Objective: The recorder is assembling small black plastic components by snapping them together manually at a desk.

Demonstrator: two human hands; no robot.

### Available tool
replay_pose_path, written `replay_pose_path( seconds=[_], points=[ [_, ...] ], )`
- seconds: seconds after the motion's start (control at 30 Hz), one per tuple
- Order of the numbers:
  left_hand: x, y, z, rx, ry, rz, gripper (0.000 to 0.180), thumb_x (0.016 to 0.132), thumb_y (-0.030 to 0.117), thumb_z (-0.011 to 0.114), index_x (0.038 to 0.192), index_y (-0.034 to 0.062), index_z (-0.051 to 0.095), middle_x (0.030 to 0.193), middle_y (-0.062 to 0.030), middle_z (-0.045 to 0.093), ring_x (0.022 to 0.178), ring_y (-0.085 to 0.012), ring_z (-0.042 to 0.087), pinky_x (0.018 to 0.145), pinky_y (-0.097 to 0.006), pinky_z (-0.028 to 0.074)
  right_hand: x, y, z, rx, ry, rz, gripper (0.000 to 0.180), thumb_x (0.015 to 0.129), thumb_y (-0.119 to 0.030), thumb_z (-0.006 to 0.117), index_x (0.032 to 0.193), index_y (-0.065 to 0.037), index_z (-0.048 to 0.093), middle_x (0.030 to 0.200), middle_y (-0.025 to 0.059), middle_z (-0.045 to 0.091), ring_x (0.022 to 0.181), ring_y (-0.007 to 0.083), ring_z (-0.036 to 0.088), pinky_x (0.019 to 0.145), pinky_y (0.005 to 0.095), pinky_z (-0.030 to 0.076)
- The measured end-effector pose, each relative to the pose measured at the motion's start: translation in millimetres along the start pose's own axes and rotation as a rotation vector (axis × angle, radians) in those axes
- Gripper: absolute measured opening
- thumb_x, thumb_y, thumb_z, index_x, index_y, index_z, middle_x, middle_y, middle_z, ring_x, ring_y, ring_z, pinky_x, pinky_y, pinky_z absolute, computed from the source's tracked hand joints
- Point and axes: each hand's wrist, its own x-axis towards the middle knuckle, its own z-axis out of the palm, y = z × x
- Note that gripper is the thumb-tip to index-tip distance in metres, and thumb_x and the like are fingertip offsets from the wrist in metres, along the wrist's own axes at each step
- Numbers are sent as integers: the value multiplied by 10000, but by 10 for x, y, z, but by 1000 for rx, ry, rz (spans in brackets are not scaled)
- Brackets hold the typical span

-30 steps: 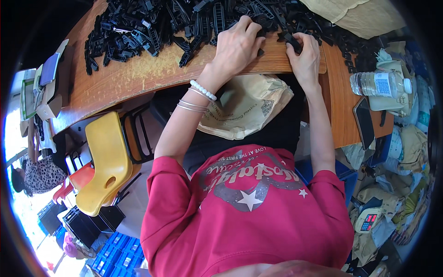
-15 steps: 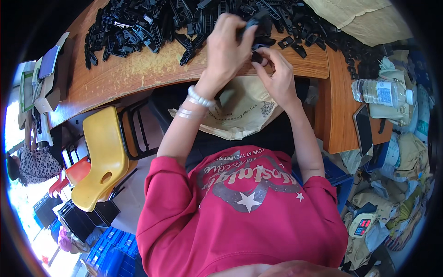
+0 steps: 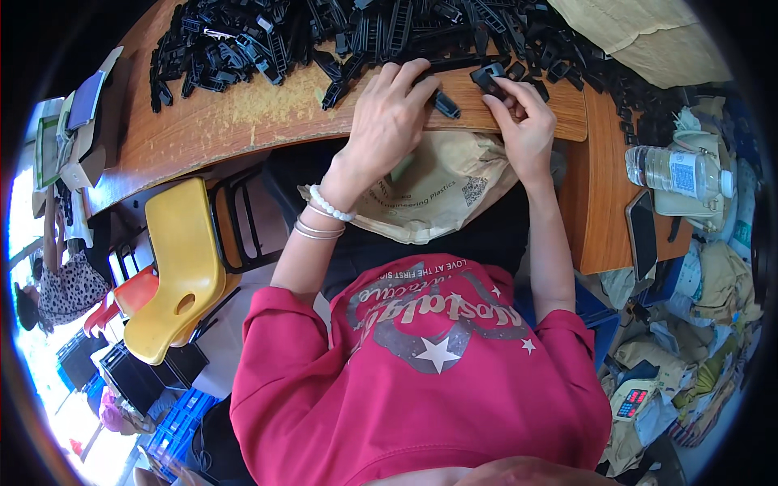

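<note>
My left hand (image 3: 387, 121) is above the table's near edge, its fingers curled round a black plastic piece (image 3: 445, 104) whose rounded end sticks out to the right. Part of that piece is hidden by the fingers. To the right, my right hand (image 3: 531, 128) pinches a small, blocky black plastic part (image 3: 488, 77) between thumb and fingers. The two parts are apart. Beyond both hands lies a heap of black plastic parts (image 3: 356, 36), some of them ladder-like. Below the hands, a brown paper bag (image 3: 421, 215) gapes at the table edge, over my lap.
The wooden table (image 3: 243, 121) has a worn top. At right a plastic bottle (image 3: 673, 170) lies beside a phone (image 3: 642, 235) on a side surface. A yellow chair (image 3: 180, 267) stands at left. Another large paper bag (image 3: 648, 40) covers the far right.
My hands have moved apart. The left has come down toward the table edge with a black piece; the right has shifted right and up, holding a black part.
</note>
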Motion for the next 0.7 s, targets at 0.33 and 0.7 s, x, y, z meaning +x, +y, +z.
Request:
replay_pose_path(
  seconds=[0.33,0.7],
  points=[
    [-58,-81,63,-242,67,-185,229,735,18,736,955,-18,679,1012,-114,576,858,-277,611,707,-349,515,-44,-104,-58,193,-243,156,262,775,-16,746,1029,31,704,867,83,642,766,157,593,688,269,483],
    [-54,-134,5,-204,49,9,187,731,-5,723,915,-23,692,887,-89,591,793,-257,563,671,-343,487,-90,-159,254,48,-99,-103,248,720,-17,769,960,24,719,880,85,603,853,225,575,725,308,478]
  ],
)
